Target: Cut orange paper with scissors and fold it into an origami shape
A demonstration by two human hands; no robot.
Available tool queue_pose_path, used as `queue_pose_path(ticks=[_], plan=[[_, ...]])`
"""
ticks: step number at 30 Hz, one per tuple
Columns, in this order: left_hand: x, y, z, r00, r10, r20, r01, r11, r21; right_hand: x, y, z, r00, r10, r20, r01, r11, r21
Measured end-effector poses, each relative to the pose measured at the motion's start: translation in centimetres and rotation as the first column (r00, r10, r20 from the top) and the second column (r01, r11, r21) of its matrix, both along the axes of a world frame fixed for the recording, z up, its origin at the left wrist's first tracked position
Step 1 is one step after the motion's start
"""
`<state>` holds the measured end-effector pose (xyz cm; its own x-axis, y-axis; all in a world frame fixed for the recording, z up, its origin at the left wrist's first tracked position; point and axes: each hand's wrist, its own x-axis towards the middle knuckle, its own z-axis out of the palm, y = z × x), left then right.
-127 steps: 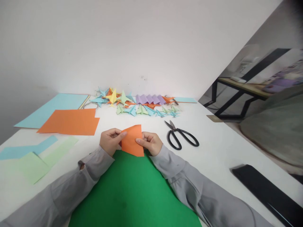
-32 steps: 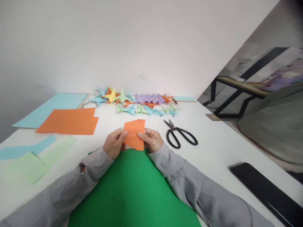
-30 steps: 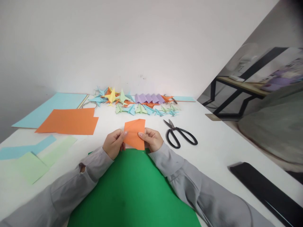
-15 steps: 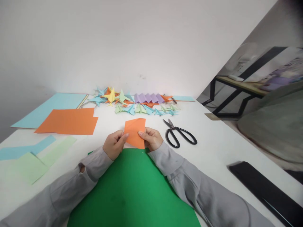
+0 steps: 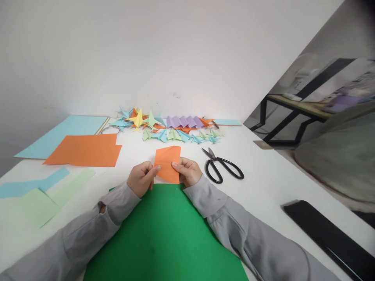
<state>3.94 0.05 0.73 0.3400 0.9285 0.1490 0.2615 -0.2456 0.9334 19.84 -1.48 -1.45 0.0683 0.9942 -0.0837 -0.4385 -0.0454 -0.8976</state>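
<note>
A small orange piece of paper [image 5: 166,162] with faint creases is held up between my two hands, over the far edge of the green sheet [image 5: 164,230]. My left hand [image 5: 142,178] pinches its left edge, thumb on the front face and fingers curled behind. At the right edge my right hand [image 5: 190,171] grips it, thumb pressed on the front; the other fingers are partly hidden behind the paper. To the right of my right hand lie black-handled scissors [image 5: 216,158], blades partly apart.
Folded paper shapes [image 5: 137,119] in several colours and a purple pleated strip [image 5: 184,121] line the wall. Orange sheets [image 5: 84,150], a light blue sheet [image 5: 61,132] and green and blue scraps [image 5: 41,207] lie left. A long black object [image 5: 328,238] rests at right.
My left thumb has slid slightly to the right across the orange paper. Otherwise both hands and the things on the table look the same.
</note>
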Motion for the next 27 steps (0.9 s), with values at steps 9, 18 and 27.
queue_pose_path(ticks=[9,18,27], plan=[[0.1,0.1,0.0,0.979,0.08,0.188,-0.055,0.989,-0.136,0.0,0.3,-0.4,1.0,-0.016,-0.024,0.017,1.0,0.02],[0.1,0.6,0.0,0.989,-0.018,0.146,0.053,0.969,-0.243,0.0,-0.1,0.0,0.996,-0.01,0.089,0.009,1.0,0.012],[-0.1,1.1,-0.3,0.921,0.242,0.306,-0.098,0.903,-0.419,-0.2,-0.8,1.1,0.894,0.249,0.373,-0.286,0.957,0.049]])
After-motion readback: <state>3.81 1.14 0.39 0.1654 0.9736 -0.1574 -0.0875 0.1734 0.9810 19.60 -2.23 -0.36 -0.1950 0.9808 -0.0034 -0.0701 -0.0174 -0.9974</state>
